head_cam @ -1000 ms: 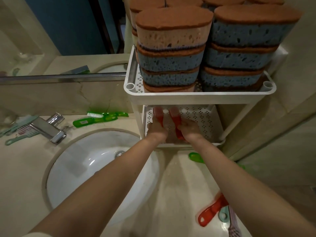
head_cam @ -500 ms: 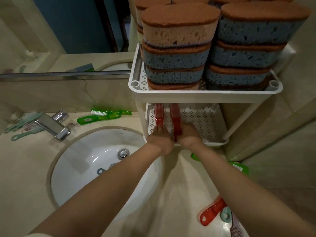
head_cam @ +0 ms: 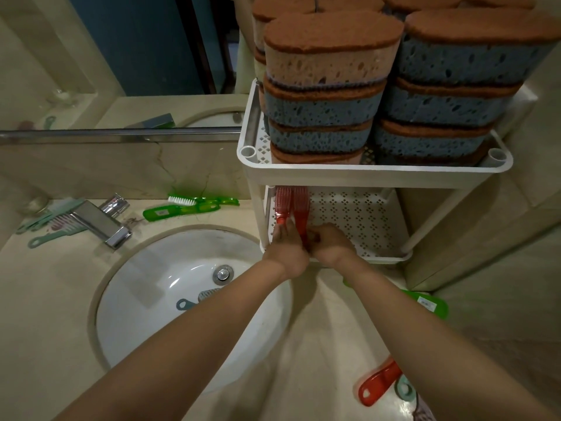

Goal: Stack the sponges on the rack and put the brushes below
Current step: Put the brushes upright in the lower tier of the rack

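- Left: green translucent plastic brushes [head_cam: 188,206] on the far worktop [head_cam: 45,299] and a grey-handled brush [head_cam: 197,300] in the white basin [head_cam: 145,329] are still unshelved.
- Centre: two red translucent brushes [head_cam: 283,205] lie on the lower shelf of the white perforated rack [head_cam: 364,171]. The left hand [head_cam: 287,249] touches one handle, grip unclear; the right hand [head_cam: 331,246] pinches the other.
- Upper shelf: blue-and-brown sponges [head_cam: 324,104] are stacked, judged done.
- Near right: a red plastic brush [head_cam: 379,382] is outstanding.

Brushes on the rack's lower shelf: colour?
Red, slightly see-through: both brushes on the lower shelf. Head view, the only one.
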Motion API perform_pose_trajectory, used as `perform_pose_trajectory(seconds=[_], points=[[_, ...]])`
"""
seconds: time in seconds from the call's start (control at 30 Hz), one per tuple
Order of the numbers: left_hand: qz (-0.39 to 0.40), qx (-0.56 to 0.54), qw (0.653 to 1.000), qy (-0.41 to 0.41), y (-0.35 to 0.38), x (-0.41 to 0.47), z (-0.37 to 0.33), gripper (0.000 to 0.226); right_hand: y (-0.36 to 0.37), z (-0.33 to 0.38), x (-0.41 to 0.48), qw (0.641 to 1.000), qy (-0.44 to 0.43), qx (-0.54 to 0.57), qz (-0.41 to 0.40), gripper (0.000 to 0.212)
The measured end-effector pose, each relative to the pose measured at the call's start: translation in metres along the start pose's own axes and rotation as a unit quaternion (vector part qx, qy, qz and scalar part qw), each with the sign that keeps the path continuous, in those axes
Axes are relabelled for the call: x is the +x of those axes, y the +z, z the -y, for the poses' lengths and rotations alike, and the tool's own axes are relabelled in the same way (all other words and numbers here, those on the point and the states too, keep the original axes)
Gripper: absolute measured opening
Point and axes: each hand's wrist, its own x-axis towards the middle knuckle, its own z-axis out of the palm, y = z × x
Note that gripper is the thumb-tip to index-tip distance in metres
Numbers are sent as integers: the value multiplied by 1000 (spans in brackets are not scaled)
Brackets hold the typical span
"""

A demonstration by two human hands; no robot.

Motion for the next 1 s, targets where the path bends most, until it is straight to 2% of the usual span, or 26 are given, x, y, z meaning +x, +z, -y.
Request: perform_pose_trajectory(seconds=[0.07, 0.17, 0.27, 0.37, 0.63, 0.87, 1.0], points=[[-29, -52, 998, 34, -1, -4, 3, 71, -3, -6, -3, 999, -25, 8, -33, 20], [-74, -62, 993, 74, 0, -11, 5, 62, -9, -20, -15, 987, -48, 55, -145, 37], [-112, -78, 983, 121, 9, -24, 4, 51, -13, -35, -34, 960, -68, 133, -236, 32], [-131, -100, 972, 169, 23, -46, 2, 48, -8, -55, -63, 946, -65, 158, -277, 27], [-67, -72, 967, 235, 70, -99, -10, 41, 19, -106, -142, 936, -12, 176, -303, 24], [31, -41, 972, 230, 116, -129, -18, 49, 50, -136, -204, 898, 84, 252, -350, 29], [76, -29, 972, 219, 136, -132, -28, 54, 60, -158, -227, 887, 126, 246, -370, 25]])
